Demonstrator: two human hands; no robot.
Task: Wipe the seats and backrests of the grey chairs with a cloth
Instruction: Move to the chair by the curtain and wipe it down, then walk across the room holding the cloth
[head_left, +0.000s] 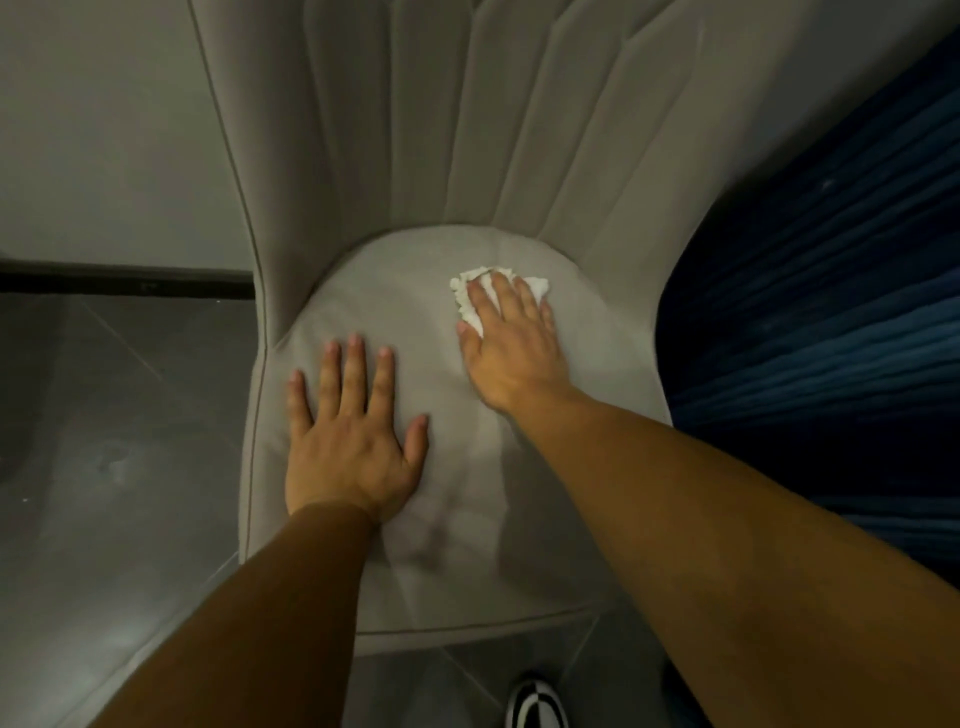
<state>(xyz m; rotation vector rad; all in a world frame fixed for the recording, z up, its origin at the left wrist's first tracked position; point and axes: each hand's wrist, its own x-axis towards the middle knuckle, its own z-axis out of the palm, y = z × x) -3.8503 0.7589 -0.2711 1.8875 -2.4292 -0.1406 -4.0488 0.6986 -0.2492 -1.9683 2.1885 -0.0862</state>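
A grey upholstered chair fills the middle of the view, with a rounded seat (395, 312) and a ribbed, fan-shaped backrest (457, 114) rising behind it. My right hand (511, 345) lies flat on a crumpled white cloth (470, 301) and presses it onto the back right part of the seat, close to the backrest seam. The cloth shows only around my fingers. My left hand (350, 436) rests flat on the left side of the seat, fingers spread and straight, holding nothing.
A dark blue ribbed chair or cushion (831, 312) stands close on the right. Dark grey floor tiles (104, 415) lie on the left, with a pale wall (104, 130) and black skirting behind. A black-and-white shoe (535, 704) shows under the seat's front edge.
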